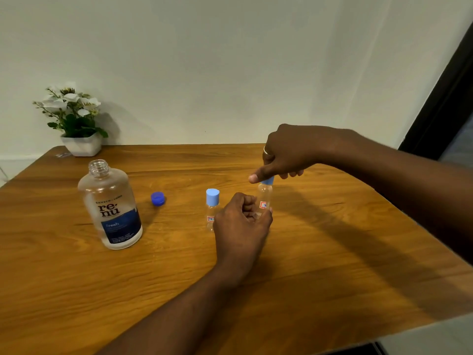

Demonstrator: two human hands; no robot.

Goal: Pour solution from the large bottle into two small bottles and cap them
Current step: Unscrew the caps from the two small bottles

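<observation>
The large clear bottle point(110, 204) with a dark blue label stands uncapped at the left of the table. Its dark blue cap point(157, 198) lies on the wood to its right. One small clear bottle point(212, 210) with a light blue cap stands upright near the middle. My left hand point(242, 221) grips the lower part of the second small bottle point(265, 197). My right hand point(286, 153) comes from above and pinches that bottle's light blue cap point(268, 180) between thumb and fingers.
A white pot of white flowers point(75, 121) stands at the table's back left corner against the wall. The wooden table point(307, 265) ends at a front edge on the lower right. A dark door frame point(445, 98) rises at the right.
</observation>
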